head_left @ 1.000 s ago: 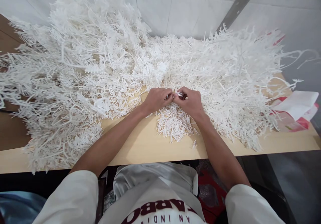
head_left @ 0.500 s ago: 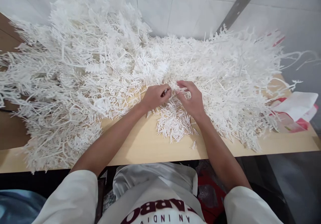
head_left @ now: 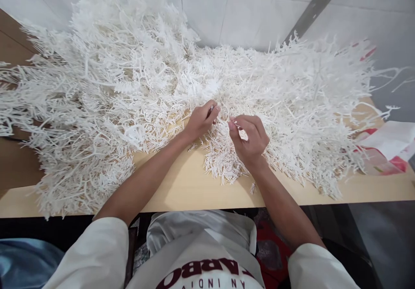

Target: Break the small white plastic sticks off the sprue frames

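Observation:
White, thin, branching plastic-looking sprigs (head_left: 292, 94) lie heaped over most of the table. At the middle, my left hand (head_left: 202, 118) is closed in a pinch; whitish bits show at its fingertips, and a small dark spot sits between thumb and finger that I cannot make out. Just to its right, my right hand (head_left: 249, 138) pinches a small white sprig between thumb and forefinger. The two hands are a short gap apart. Below them lies a small pile of short white sprigs (head_left: 223, 166), with one loose small sprig (head_left: 253, 188) nearer the table edge.
The pale wooden table (head_left: 184, 185) has its front edge close to my body. A taller heap of white sprigs (head_left: 129, 42) rises at the back left. A red-and-white plastic packet (head_left: 385, 150) lies at the right end. Behind stands a tiled wall (head_left: 207, 12).
My right hand has closed from a loosely open shape into a pinch and moved slightly down and right. My left hand stays pinched, shifted slightly up. The view has shifted a little.

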Demonstrator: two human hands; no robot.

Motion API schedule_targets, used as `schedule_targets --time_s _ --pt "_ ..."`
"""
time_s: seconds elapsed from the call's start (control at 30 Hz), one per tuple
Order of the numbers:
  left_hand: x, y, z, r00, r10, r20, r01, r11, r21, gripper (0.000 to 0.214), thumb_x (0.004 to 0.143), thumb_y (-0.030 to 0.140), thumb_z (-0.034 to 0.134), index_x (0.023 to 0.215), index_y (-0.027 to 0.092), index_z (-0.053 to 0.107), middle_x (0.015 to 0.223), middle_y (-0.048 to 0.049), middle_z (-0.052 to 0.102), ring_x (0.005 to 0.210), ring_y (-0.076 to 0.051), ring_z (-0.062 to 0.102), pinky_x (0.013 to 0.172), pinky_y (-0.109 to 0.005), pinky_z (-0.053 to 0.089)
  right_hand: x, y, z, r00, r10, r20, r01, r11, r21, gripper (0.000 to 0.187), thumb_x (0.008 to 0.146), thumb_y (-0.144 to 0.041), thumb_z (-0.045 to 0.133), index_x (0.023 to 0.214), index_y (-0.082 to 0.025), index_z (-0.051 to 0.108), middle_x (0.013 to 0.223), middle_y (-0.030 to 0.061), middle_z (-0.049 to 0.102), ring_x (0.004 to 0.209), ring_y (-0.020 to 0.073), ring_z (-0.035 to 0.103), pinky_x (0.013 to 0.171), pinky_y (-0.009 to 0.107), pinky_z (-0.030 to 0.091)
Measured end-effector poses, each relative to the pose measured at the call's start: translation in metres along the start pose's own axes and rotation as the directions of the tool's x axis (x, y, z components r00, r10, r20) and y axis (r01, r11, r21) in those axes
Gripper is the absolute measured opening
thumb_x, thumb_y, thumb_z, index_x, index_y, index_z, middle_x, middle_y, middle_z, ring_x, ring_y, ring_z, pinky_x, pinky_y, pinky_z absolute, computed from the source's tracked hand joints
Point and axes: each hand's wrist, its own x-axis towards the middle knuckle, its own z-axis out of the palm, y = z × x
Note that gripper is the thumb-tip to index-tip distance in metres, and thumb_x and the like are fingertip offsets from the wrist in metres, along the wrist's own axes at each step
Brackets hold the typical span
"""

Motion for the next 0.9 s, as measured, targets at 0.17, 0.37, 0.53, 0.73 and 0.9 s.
schedule_targets --time_s 0.17,0.37,0.53,0.73,0.9 --pt "-0.001 -0.003 0.001 0.997 -0.057 -0.05 0.043 0.969 -0.245 0.032 0.097 0.054 0.04 0.095 0.023 0.05 0.057 0.0059 0.054 0.045 -0.007 0.052 0.047 -0.02 0.042 0.004 0.018 0.001 0.946 0.323 0.015 -0.316 0.934 -0.17 0.028 0.096 -0.029 0.046 0.118 -0.027 0.062 0.123 0.0105 0.059 0.11 0.0244 0.058 0.085 0.044 0.051" --pt "-0.002 -0.003 0.001 0.999 -0.031 -0.018 0.024 0.951 -0.307 0.036 0.094 0.06 0.042 0.104 0.026 0.05 0.061 0.0049 0.055 0.044 -0.007 0.053 0.045 -0.02 0.043 0.001 0.023 0.005 0.886 0.2 0.419 -0.124 0.972 -0.202 0.032 0.094 -0.024 0.049 0.125 -0.029 0.058 0.128 0.0045 0.064 0.117 0.0219 0.057 0.095 0.041 0.041" --pt "-0.004 -0.003 0.002 1.0 -0.031 -0.002 0.028 0.949 -0.315 0.036 0.096 0.059 0.04 0.1 0.025 0.051 0.055 0.0062 0.049 0.041 -0.007 0.051 0.042 -0.02 0.041 -0.003 0.027 0.01 0.883 0.205 0.423 -0.154 0.976 -0.152 0.014 0.095 -0.032 0.053 0.095 -0.024 0.065 0.093 -0.0002 0.074 0.09 0.0157 0.065 0.085 0.033 0.038" --pt "-0.002 -0.006 0.004 0.999 -0.039 0.015 0.042 0.916 -0.399 0.03 0.096 0.054 0.044 0.103 0.026 0.049 0.057 0.0063 0.052 0.044 -0.007 0.053 0.043 -0.019 0.041 -0.001 0.025 0.005 0.948 0.235 0.217 -0.234 0.972 -0.03 0.014 0.096 -0.03 0.049 0.09 -0.023 0.059 0.082 -0.0001 0.066 0.078 0.0141 0.06 0.074 0.031 0.041" --pt "-0.002 -0.005 0.004 0.999 -0.042 -0.005 0.038 0.941 -0.337 0.026 0.099 0.048 0.036 0.103 0.025 0.047 0.065 0.0051 0.059 0.044 -0.005 0.049 0.045 -0.018 0.04 0.001 0.024 0.005 0.839 0.52 -0.163 -0.467 0.84 0.276 0.019 0.096 -0.044 0.046 0.088 -0.026 0.046 0.07 -0.0036 0.044 0.055 0.0101 0.042 0.051 0.025 0.035"
